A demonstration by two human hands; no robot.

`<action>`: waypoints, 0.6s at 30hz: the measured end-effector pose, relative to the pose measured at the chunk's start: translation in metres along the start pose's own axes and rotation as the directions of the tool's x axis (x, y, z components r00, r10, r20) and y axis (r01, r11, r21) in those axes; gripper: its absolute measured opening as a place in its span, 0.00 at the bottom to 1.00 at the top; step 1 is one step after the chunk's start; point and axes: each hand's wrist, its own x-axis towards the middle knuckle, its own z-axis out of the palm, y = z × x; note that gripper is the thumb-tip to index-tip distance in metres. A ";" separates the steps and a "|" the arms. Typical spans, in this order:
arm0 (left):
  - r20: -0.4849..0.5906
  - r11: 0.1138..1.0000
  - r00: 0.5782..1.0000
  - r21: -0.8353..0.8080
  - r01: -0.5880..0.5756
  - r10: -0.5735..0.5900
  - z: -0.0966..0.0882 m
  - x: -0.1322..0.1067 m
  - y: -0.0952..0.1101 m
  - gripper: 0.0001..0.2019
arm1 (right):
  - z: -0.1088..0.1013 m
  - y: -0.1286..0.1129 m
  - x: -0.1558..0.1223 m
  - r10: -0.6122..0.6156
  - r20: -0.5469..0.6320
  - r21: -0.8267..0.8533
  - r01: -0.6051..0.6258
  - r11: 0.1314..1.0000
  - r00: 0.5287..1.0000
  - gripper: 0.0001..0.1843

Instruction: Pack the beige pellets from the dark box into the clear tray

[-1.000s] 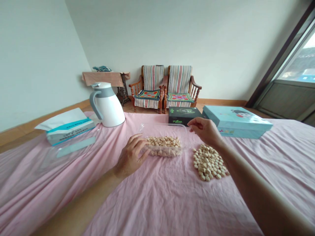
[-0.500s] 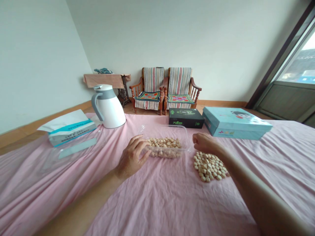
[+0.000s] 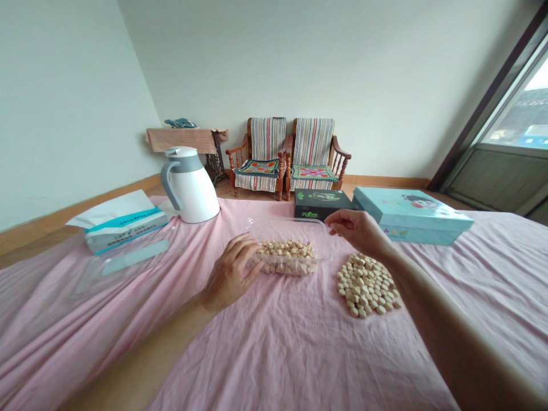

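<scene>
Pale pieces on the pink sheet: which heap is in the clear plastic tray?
The left heap, inside the clear plastic tray touched by the left hand; the other heap lies loose on the pink sheet.

"Bright in here?"

"Soft daylight from the tall dark-framed glass window (image 3: 511,117), blown white at its corner; faint shadows under the small pale lumps (image 3: 367,285)."

"Sharp?"

"Fairly, though the flat pale wall (image 3: 64,103) warps toward the edges."
</scene>
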 end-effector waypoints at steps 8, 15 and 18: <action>0.025 1.000 1.000 0.003 0.006 -0.006 -0.001 0.000 0.000 0.12 | 0.000 0.056 -0.005 0.390 0.227 -0.770 -0.080 0.633 0.892 0.12; 0.030 1.000 0.999 -0.011 0.019 -0.019 -0.002 0.000 0.000 0.12 | 0.009 0.058 -0.003 0.382 0.267 -0.756 -0.054 0.652 0.885 0.11; 0.028 1.000 0.999 -0.011 0.019 -0.019 -0.002 -0.001 0.000 0.12 | 0.006 0.056 -0.002 0.377 0.218 -0.724 -0.110 0.681 0.900 0.09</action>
